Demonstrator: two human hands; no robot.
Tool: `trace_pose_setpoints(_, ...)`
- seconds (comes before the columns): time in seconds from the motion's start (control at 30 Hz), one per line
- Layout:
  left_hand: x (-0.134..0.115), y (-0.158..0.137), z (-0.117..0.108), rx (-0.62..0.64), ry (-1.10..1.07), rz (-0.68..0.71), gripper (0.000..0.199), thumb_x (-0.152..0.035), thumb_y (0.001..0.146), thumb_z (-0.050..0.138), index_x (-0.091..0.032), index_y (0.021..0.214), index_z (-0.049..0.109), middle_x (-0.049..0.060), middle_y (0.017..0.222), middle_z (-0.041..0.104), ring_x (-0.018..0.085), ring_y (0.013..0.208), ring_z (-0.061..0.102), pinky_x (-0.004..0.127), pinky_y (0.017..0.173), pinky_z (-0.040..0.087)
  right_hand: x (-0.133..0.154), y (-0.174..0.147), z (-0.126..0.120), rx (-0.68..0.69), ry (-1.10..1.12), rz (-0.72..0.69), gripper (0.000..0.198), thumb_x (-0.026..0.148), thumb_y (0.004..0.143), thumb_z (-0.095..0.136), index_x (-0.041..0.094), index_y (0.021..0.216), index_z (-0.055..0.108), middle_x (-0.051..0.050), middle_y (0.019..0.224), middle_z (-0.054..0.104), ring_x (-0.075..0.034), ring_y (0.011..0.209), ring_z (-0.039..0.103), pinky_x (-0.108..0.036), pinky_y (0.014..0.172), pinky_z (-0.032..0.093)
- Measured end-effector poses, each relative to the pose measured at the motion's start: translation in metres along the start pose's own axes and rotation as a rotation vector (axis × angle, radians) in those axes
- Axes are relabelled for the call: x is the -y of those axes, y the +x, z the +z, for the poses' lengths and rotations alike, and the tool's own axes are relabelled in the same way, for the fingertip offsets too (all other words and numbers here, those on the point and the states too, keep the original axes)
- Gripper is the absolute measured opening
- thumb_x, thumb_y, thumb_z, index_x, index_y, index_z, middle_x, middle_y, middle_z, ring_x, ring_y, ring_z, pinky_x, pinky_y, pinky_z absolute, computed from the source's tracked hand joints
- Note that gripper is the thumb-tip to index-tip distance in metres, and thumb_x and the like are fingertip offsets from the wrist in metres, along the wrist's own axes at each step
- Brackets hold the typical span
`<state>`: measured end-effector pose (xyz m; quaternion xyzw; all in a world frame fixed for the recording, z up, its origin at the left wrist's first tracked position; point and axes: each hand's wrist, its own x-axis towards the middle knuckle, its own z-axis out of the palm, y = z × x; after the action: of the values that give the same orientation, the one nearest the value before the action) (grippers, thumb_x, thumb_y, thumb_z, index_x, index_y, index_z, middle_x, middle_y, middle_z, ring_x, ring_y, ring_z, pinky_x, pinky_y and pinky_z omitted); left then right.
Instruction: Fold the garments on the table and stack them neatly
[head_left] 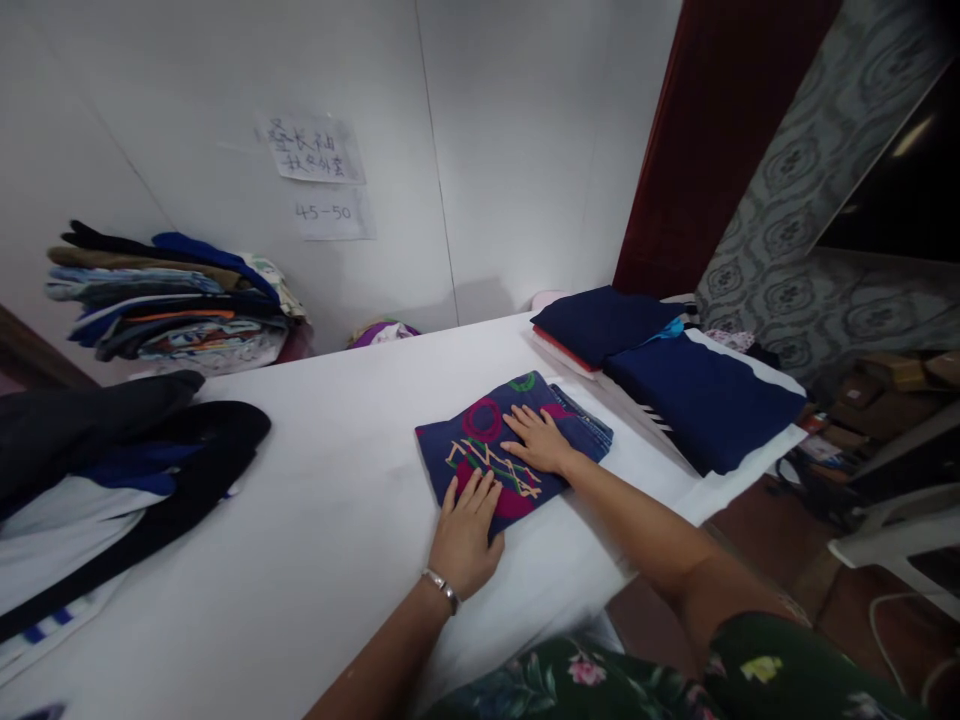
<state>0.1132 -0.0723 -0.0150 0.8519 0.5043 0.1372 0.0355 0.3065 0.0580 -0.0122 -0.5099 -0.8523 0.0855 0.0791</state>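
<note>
A folded dark blue garment [450,440] with magenta, green and cream designs lies flat on the white table [322,480]. My left hand [466,535], wearing a silver bracelet [441,590], rests on its near left edge with the fingers stretched out. Spread flat on the right half of the same garment is my right hand [538,440]. Folded denim [581,415] shows from beneath the garment's right end. Neither hand grips the cloth; both palms face down on it.
Folded navy clothes [697,395] lie in piles at the table's right end. A tall clothes stack [180,300] stands at the back left, with a loose heap of dark and white clothes [112,500] nearer. Handwritten paper signs [319,150] hang on the wall.
</note>
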Motion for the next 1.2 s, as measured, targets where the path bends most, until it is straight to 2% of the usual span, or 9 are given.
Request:
trace_pose_setpoints(0.17,0.009,0.032,-0.020,-0.115,0.018,-0.113,0.057,-0.050,0.088,0.041,-0.017,0.135,0.048,0.013,0.147,0.041,0.030,0.139,0.028,0.059,0.113,0.015,0.001,0.000,-0.009,0.033,0.026,0.009,0.070,0.065,0.091,0.026,0.024,0.147,0.029,-0.008,0.155,0.021,-0.026,0.143,0.016,-0.051,0.113,0.013)
trace_pose_setpoints(0.3,0.025,0.051,-0.012,-0.089,0.060,-0.281,0.061,-0.050,0.088,0.039,-0.014,0.138,0.044,0.016,0.147,0.040,0.032,0.138,0.029,0.061,0.110,0.019,-0.016,0.000,-0.014,0.039,0.041,0.150,0.070,0.067,0.090,0.025,0.026,0.146,0.032,-0.007,0.155,0.022,-0.027,0.143,0.015,-0.056,0.111,0.012)
trace_pose_setpoints(0.4,0.030,0.051,-0.001,-0.102,0.046,-0.304,0.062,-0.050,0.089,0.038,-0.015,0.139,0.041,0.015,0.147,0.040,0.031,0.138,0.030,0.059,0.110,0.021,-0.030,-0.002,-0.011,0.041,0.068,0.267,0.073,0.069,0.089,0.024,0.025,0.147,0.029,-0.006,0.157,0.017,-0.027,0.143,0.014,-0.056,0.110,0.017)
trace_pose_setpoints(0.5,0.035,0.046,0.005,-0.141,-0.027,-0.305,0.059,-0.050,0.089,0.038,-0.017,0.137,0.045,0.013,0.145,0.043,0.029,0.137,0.032,0.057,0.111,0.021,-0.037,-0.001,-0.008,0.046,0.084,0.259,0.074,0.070,0.088,0.023,0.026,0.148,0.027,-0.006,0.157,0.015,-0.027,0.143,0.014,-0.055,0.110,0.020)
trace_pose_setpoints(0.67,0.057,0.041,0.010,-0.369,-0.214,-0.489,0.057,-0.051,0.088,0.038,-0.014,0.130,0.051,0.017,0.142,0.046,0.029,0.135,0.036,0.051,0.109,0.032,-0.044,-0.006,-0.013,-0.005,-0.020,0.285,0.070,0.068,0.090,0.023,0.026,0.144,0.035,-0.010,0.154,0.026,-0.031,0.142,0.017,-0.059,0.109,0.014)
trace_pose_setpoints(0.73,0.065,0.040,0.008,-0.427,-0.239,-0.587,0.062,-0.051,0.087,0.040,-0.010,0.132,0.048,0.021,0.140,0.046,0.031,0.134,0.037,0.051,0.107,0.034,-0.051,-0.013,-0.016,-0.050,-0.080,0.394,0.072,0.069,0.089,0.024,0.024,0.142,0.039,-0.014,0.150,0.033,-0.035,0.139,0.023,-0.061,0.107,0.016)
trace_pose_setpoints(0.83,0.069,0.038,0.000,-0.383,-0.263,-0.649,0.065,-0.054,0.085,0.042,-0.010,0.133,0.044,0.022,0.131,0.054,0.033,0.124,0.049,0.051,0.099,0.041,-0.059,-0.023,-0.018,-0.064,-0.051,0.521,0.076,0.072,0.086,0.025,0.022,0.142,0.039,-0.018,0.140,0.044,-0.035,0.126,0.043,-0.054,0.100,0.033)
trace_pose_setpoints(1.0,0.068,0.038,-0.009,-0.258,-0.508,-0.783,0.074,-0.057,0.080,0.052,-0.015,0.138,0.035,0.018,0.121,0.063,0.031,0.108,0.062,0.046,0.090,0.048,-0.061,-0.027,-0.018,-0.163,-0.059,0.491,0.073,0.070,0.086,0.034,0.022,0.140,0.040,-0.017,0.117,0.060,-0.032,0.108,0.057,-0.042,0.084,0.047)
trace_pose_setpoints(1.2,0.077,0.046,-0.017,-0.372,-1.006,-0.905,0.089,-0.029,0.072,0.069,-0.014,0.145,0.019,0.017,0.119,0.064,0.022,0.096,0.067,0.036,0.084,0.053,-0.045,-0.023,-0.023,-0.117,-0.037,0.475,0.062,0.059,0.089,0.041,0.021,0.138,0.043,-0.014,0.112,0.063,-0.027,0.099,0.063,-0.035,0.077,0.048)
